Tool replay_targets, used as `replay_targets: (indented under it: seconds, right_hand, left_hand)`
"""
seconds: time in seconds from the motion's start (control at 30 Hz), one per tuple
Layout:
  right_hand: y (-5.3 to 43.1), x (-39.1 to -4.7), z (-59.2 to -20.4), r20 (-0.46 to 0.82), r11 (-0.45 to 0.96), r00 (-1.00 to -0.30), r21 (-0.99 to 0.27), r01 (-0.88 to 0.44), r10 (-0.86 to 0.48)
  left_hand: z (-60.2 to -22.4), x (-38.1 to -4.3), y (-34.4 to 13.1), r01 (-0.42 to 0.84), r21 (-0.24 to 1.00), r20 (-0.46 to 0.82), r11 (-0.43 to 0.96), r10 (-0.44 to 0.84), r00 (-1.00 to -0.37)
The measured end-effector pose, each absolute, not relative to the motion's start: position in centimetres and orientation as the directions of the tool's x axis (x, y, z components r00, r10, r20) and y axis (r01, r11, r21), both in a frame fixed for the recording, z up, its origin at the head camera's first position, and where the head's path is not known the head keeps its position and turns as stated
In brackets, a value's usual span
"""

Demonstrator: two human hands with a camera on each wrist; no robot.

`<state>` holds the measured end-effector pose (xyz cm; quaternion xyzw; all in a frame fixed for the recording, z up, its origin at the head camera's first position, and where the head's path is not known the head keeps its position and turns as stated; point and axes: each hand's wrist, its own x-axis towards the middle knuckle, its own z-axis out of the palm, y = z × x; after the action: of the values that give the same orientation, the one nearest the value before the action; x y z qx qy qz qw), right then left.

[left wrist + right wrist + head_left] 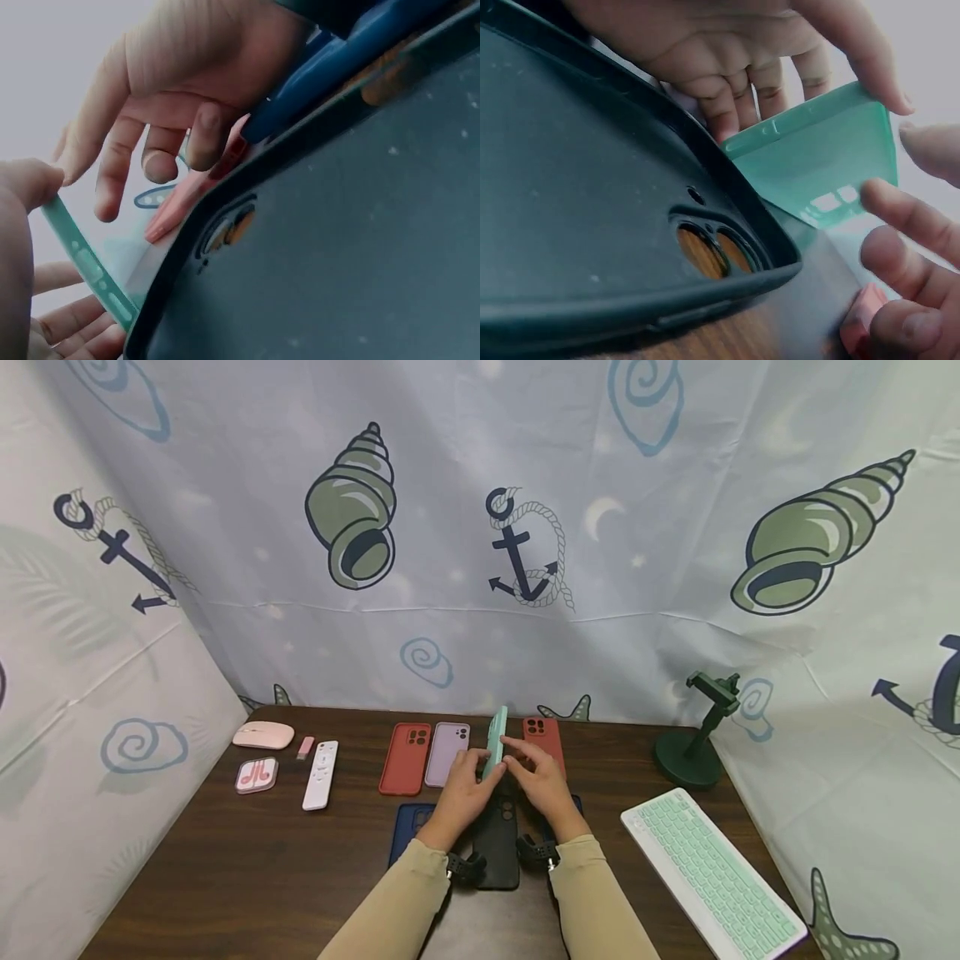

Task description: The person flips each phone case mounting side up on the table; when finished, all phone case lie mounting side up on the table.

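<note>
A mint-green phone case (497, 739) stands on edge between my two hands. My left hand (462, 793) grips it, the thumb at its upper corner and the fingers (71, 330) along its lower side. My right hand (542, 785) is at the case's near edge, its fingers (900, 210) relaxed and apart, with the index fingertip overlapping the case in the right wrist view. Below my wrists lies a black phone case (497, 852), its camera cut-outs towards the far end. It fills much of both wrist views.
Around the hands lie a red case (406, 760), a lavender case (447, 756), another red case (551, 743) and a blue case (403, 831). Left are a mouse (262, 734), boxed earphones (257, 774) and a remote (321, 777); right, a keyboard (712, 872) and green stand (690, 760).
</note>
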<state>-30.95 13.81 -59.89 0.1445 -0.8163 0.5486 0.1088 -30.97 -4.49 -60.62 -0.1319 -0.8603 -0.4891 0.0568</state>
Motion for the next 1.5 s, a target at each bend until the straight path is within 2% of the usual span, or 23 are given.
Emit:
replay_targets:
  seconds: [0.13, 0.23, 0.53, 0.87, 1.1, 1.3, 1.5]
  right_hand:
    - [13.8, -31.0, -59.8, 0.353, 0.365, -0.935, -0.869, -0.335, -0.019]
    - [13.9, -31.1, -59.9, 0.316, 0.405, -0.948, -0.871, -0.277, 0.031]
    - [13.7, -30.9, -59.9, 0.200, 0.441, -0.978, -0.875, -0.202, -0.052]
    - [13.7, -30.8, -59.7, 0.097, 0.544, -0.990, -0.828, -0.137, -0.101]
    - [13.7, -30.8, -59.8, 0.093, 0.568, -0.988, -0.810, -0.147, -0.123]
    - [13.8, -30.8, -59.7, 0.089, 0.562, -0.986, -0.813, -0.152, -0.138]
    - [13.7, -30.8, -59.6, 0.086, 0.557, -0.987, -0.817, -0.148, -0.137]
  left_hand:
    - [-60.2, -30.9, -4.4, 0.284, 0.842, 0.244, 0.459, 0.146, -0.959]
    - [-59.7, -30.7, -4.3, 0.294, 0.847, 0.269, 0.443, 0.119, -0.956]
    - [-58.0, -30.0, -4.3, 0.340, 0.812, 0.376, 0.475, 0.021, -0.927]
    - [-58.2, -30.2, -4.7, 0.297, 0.783, 0.378, 0.547, -0.037, -0.925]
    - [-58.5, -30.4, -5.2, 0.305, 0.673, 0.445, 0.674, -0.040, -0.895]
    - [-59.6, -30.5, -5.2, 0.296, 0.515, 0.458, 0.804, 0.034, -0.888]
    - [-59.7, -30.4, -5.0, 0.296, 0.497, 0.451, 0.816, 0.048, -0.891]
